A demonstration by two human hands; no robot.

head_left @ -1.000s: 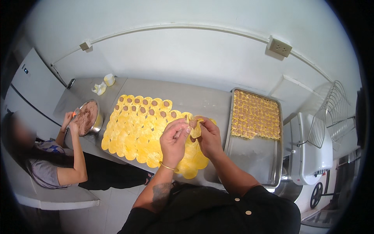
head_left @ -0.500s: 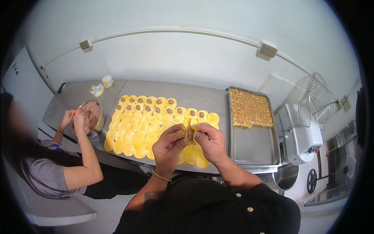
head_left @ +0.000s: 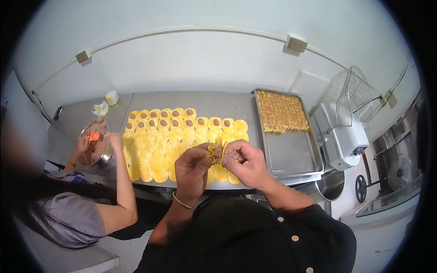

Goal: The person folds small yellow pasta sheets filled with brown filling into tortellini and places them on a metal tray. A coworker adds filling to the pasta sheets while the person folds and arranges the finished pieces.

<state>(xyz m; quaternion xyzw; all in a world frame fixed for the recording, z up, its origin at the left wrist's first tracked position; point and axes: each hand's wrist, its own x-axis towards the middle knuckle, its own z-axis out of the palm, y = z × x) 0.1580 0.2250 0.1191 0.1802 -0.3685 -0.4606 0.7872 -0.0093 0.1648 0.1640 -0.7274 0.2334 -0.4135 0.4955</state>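
Between my two hands, above the near edge of the steel table, is a dumpling with a ruffled yellow wrapper around pinkish-brown filling. My left hand grips its left side with thumb and curled fingers. On the opposite side, my right hand pinches the wrapper's edge. Overlapping yellow round wrappers spread over the table beneath and to the left of my hands. Along their far rows, many carry a small lump of filling; the nearer ones are bare.
On the right lies a metal tray, its far half packed with filled dumplings. Beyond it stands a white mixer with a wire guard. At left, a co-worker holds an orange tool over a bowl of filling.
The dumpling has turned in my fingers, and its wrapper is more gathered around the filling. The co-worker's orange tool has moved within the bowl area. The whole view has shifted slightly.
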